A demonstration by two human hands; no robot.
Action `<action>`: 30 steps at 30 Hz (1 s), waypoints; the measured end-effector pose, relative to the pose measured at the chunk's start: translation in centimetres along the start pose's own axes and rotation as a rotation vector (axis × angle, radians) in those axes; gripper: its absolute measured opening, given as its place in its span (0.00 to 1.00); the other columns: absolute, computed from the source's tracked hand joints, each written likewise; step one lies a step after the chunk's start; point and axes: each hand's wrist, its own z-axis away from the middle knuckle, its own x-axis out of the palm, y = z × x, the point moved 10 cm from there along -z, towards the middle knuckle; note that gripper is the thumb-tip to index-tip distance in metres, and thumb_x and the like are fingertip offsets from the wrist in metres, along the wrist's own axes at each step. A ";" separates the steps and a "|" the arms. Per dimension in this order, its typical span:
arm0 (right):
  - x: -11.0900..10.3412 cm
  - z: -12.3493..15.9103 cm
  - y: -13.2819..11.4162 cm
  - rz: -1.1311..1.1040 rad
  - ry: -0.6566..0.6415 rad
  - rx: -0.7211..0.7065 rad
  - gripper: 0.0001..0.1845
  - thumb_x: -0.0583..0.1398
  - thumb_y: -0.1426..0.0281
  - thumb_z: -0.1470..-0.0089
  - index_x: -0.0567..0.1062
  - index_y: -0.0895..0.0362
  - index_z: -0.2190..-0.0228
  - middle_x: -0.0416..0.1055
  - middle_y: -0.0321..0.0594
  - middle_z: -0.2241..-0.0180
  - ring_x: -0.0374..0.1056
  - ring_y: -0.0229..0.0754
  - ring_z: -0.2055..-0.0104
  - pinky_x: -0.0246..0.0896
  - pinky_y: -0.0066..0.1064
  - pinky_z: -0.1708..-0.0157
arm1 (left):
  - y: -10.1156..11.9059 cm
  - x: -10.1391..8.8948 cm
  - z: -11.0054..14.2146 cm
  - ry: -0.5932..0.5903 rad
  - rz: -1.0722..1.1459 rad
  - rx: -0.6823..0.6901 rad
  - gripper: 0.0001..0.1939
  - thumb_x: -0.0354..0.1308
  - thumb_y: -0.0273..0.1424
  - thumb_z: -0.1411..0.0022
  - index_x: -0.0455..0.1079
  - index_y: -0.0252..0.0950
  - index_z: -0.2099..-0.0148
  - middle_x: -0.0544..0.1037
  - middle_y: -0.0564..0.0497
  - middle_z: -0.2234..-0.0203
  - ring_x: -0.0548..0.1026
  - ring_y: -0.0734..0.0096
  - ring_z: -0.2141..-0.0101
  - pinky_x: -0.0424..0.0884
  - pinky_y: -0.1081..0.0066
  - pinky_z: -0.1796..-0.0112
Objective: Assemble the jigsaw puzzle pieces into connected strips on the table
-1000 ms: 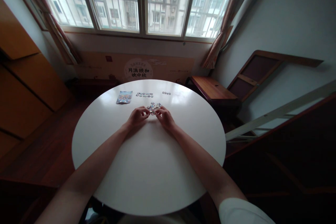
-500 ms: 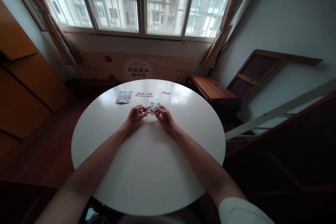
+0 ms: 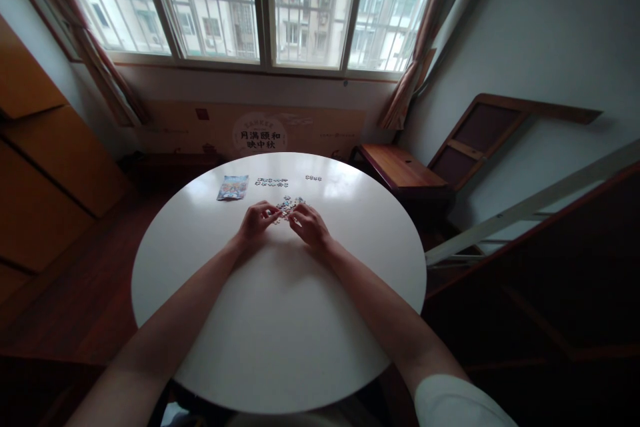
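Observation:
A small heap of jigsaw puzzle pieces (image 3: 294,201) lies on the white round table (image 3: 280,320), beyond and between my hands. At the heap's left edge, my left hand (image 3: 257,219) has its thumb and fingers drawn together. My right hand (image 3: 309,223) bends over the near right side of the heap, fingers closed in a pinch. Anything held in either pinch is too small or hidden to make out. The fingertips of the two hands are close together but apart.
Past the heap, puzzle pieces lie in two rows (image 3: 272,182), with a shorter row (image 3: 313,178) to their right. A printed picture sheet or packet (image 3: 233,187) rests at the far left. Beyond the table stand a wooden bench (image 3: 400,167) and a barred window (image 3: 310,7).
The view has shifted slightly. My right hand has moved a little inward and nearer over the heap. My left fingertips have shifted slightly at its edge; the rows and sheet stay put.

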 end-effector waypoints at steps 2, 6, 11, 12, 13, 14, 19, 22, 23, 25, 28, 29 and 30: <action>0.1 0.0 0.1 -0.003 -0.006 0.009 0.09 0.55 0.73 0.41 0.75 0.56 0.69 0.69 0.43 0.65 0.64 0.40 0.63 0.61 0.33 0.59 | 0.0 -0.1 0.0 0.014 0.008 0.004 0.12 0.60 0.39 0.43 0.75 0.34 0.67 0.75 0.50 0.72 0.69 0.77 0.77 0.68 0.76 0.75; 0.2 0.1 0.3 -0.021 -0.009 0.023 0.09 0.55 0.73 0.42 0.75 0.56 0.69 0.69 0.43 0.64 0.65 0.41 0.63 0.62 0.34 0.59 | 0.0 -0.1 0.0 0.028 0.039 0.013 0.11 0.60 0.38 0.42 0.75 0.34 0.64 0.74 0.50 0.71 0.70 0.78 0.77 0.68 0.76 0.75; 0.2 0.1 0.9 -0.095 0.004 0.063 0.08 0.56 0.72 0.42 0.76 0.55 0.67 0.69 0.43 0.64 0.66 0.41 0.61 0.62 0.34 0.57 | 0.3 0.4 0.0 -0.022 0.061 0.013 0.12 0.59 0.36 0.41 0.75 0.35 0.58 0.74 0.50 0.70 0.70 0.78 0.77 0.69 0.76 0.75; 0.2 0.2 1.1 -0.115 0.008 0.078 0.08 0.56 0.72 0.42 0.76 0.55 0.67 0.69 0.43 0.63 0.66 0.41 0.61 0.62 0.34 0.58 | 0.4 0.5 0.0 -0.033 0.065 0.016 0.12 0.59 0.35 0.41 0.75 0.35 0.58 0.74 0.50 0.70 0.69 0.78 0.77 0.69 0.77 0.75; 0.2 0.2 1.3 -0.134 0.015 0.097 0.08 0.56 0.72 0.42 0.76 0.55 0.66 0.69 0.43 0.63 0.66 0.40 0.62 0.63 0.33 0.59 | 0.5 0.6 0.0 -0.040 0.068 0.021 0.11 0.59 0.35 0.41 0.75 0.35 0.58 0.74 0.50 0.69 0.69 0.78 0.77 0.69 0.76 0.75; 0.1 0.3 1.6 -0.149 0.025 0.119 0.08 0.56 0.72 0.41 0.76 0.55 0.65 0.69 0.43 0.63 0.67 0.39 0.63 0.63 0.32 0.60 | 0.6 0.7 0.0 -0.042 0.070 0.030 0.11 0.58 0.35 0.41 0.75 0.35 0.60 0.74 0.50 0.69 0.69 0.78 0.76 0.69 0.76 0.74; 0.0 0.5 2.7 -0.200 0.063 0.187 0.09 0.56 0.70 0.41 0.76 0.56 0.65 0.68 0.41 0.63 0.67 0.36 0.66 0.63 0.27 0.64 | 0.3 1.0 0.0 -0.042 0.062 0.052 0.10 0.58 0.36 0.41 0.75 0.34 0.65 0.74 0.50 0.70 0.69 0.78 0.77 0.68 0.76 0.75; 0.2 0.6 3.2 -0.212 0.063 0.222 0.09 0.56 0.70 0.41 0.76 0.57 0.66 0.68 0.41 0.63 0.67 0.35 0.68 0.63 0.27 0.65 | 0.1 1.0 0.0 -0.040 0.055 0.050 0.10 0.58 0.36 0.42 0.75 0.34 0.66 0.74 0.50 0.71 0.69 0.79 0.78 0.68 0.76 0.75; 0.3 0.6 3.4 -0.210 0.062 0.237 0.08 0.56 0.70 0.41 0.76 0.56 0.66 0.68 0.40 0.63 0.67 0.34 0.68 0.63 0.27 0.65 | 0.0 1.0 -0.1 -0.037 0.050 0.045 0.10 0.58 0.36 0.42 0.75 0.34 0.67 0.74 0.50 0.72 0.69 0.79 0.78 0.68 0.76 0.75; 0.3 0.7 3.6 -0.199 0.059 0.257 0.08 0.57 0.70 0.42 0.76 0.56 0.66 0.68 0.40 0.63 0.66 0.34 0.68 0.63 0.27 0.66 | -0.1 0.9 -0.1 -0.026 0.038 0.030 0.10 0.58 0.36 0.42 0.75 0.34 0.67 0.74 0.50 0.72 0.69 0.78 0.78 0.68 0.76 0.75; 0.3 0.6 3.2 -0.178 0.033 0.243 0.07 0.58 0.70 0.43 0.76 0.56 0.65 0.68 0.40 0.62 0.66 0.35 0.68 0.63 0.27 0.65 | -0.3 0.8 -0.1 -0.015 0.030 0.015 0.10 0.58 0.36 0.42 0.75 0.34 0.67 0.73 0.50 0.72 0.69 0.78 0.77 0.67 0.76 0.75; 0.3 0.5 3.1 -0.170 0.026 0.236 0.07 0.58 0.70 0.43 0.76 0.55 0.65 0.68 0.40 0.62 0.66 0.35 0.68 0.63 0.28 0.65 | -0.4 0.8 -0.1 -0.017 0.029 0.016 0.10 0.58 0.36 0.41 0.75 0.35 0.67 0.73 0.50 0.72 0.69 0.77 0.77 0.67 0.76 0.75; 0.2 0.5 3.0 -0.161 0.022 0.233 0.07 0.58 0.70 0.43 0.77 0.55 0.64 0.68 0.40 0.62 0.66 0.35 0.68 0.63 0.28 0.65 | -0.4 0.9 -0.1 -0.021 0.028 0.019 0.10 0.58 0.36 0.41 0.75 0.35 0.67 0.73 0.50 0.72 0.69 0.77 0.77 0.67 0.76 0.75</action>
